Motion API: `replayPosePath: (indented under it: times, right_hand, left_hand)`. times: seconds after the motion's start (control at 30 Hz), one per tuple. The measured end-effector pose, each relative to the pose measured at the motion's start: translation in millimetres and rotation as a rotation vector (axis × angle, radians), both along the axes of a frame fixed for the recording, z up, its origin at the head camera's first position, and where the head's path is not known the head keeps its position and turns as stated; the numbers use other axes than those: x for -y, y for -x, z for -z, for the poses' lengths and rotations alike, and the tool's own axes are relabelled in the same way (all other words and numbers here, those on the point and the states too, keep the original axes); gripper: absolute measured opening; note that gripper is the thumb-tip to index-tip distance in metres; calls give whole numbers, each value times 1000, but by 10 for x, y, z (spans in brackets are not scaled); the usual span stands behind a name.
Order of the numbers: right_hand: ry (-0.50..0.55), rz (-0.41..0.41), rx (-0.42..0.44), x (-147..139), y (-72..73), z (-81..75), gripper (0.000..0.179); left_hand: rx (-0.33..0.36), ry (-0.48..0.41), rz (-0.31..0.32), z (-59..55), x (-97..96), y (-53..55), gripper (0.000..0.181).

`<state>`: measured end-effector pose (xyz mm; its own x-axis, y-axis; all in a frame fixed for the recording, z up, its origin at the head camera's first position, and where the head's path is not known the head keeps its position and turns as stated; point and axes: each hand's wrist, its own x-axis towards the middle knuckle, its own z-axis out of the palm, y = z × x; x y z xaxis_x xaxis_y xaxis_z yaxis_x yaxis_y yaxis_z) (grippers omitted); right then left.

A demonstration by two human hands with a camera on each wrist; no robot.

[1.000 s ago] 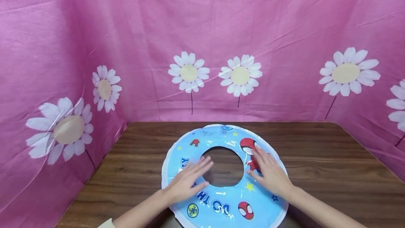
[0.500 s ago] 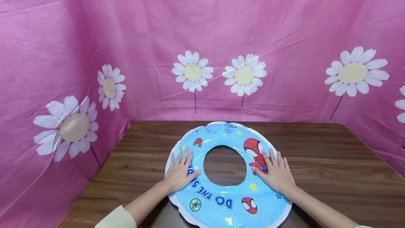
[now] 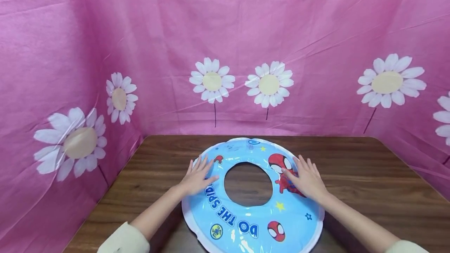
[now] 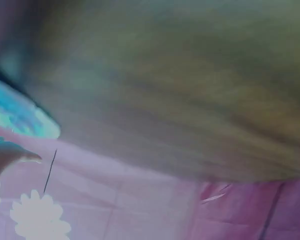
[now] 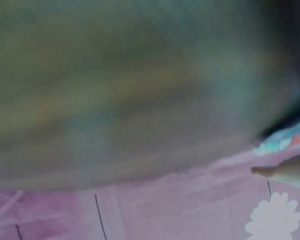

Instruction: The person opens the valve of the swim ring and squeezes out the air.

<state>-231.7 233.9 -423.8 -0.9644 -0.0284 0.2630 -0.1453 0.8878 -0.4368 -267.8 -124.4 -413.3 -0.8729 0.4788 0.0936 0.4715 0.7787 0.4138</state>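
A light blue inflatable swim ring (image 3: 246, 218) with a white rim lies flat on the brown wooden table (image 3: 358, 175) in the head view. Printed on it are red masked figures, yellow stars and blue letters. The left hand (image 3: 197, 179), fingers spread and straight, is over the ring's left side. Over its right side, by the red figure, is the right hand (image 3: 307, 179), also with straight, spread fingers. Each wrist view catches only a sliver of the ring and part of a hand; the rest there is blurred table.
A pink curtain (image 3: 225, 18) with large white daisies encloses the table at the back and both sides. The table's back edge (image 3: 168, 135) runs just behind the ring. Pale sleeves (image 3: 124, 239) cover the forearms near the front.
Both hands have moved outward from near the centre hole to the ring's sides. Over the last half second they have shifted slightly up in the view; the ring stays nearly in place.
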Motion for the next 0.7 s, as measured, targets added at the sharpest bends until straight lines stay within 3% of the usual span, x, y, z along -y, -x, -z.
replayPosePath:
  times: [0.07, 0.17, 0.27, 0.33, 0.53, 0.7]
  right_hand:
    - [-32, -11, -40, 53, 144, -86, 76]
    - [-42, -40, -68, 156, 390, -136, 74]
    - [-66, -59, -84, 246, 607, -47, 73]
    - [-82, -60, -87, 284, 702, 66, 72]
    - [-133, -64, -59, 304, 780, 385, 73]
    - [-148, -80, -49, 299, 760, 458, 70]
  left_hand:
    - [-54, 40, -13, -75, -91, 128, 66]
    - [-88, 22, -75, -108, -277, 360, 65]
    - [-114, 25, -138, -15, -456, 556, 65]
    - [-128, 42, -166, 106, -539, 634, 65]
    - [-130, 121, -208, 433, -620, 652, 67]
    - [-156, 170, -206, 481, -636, 612, 67]
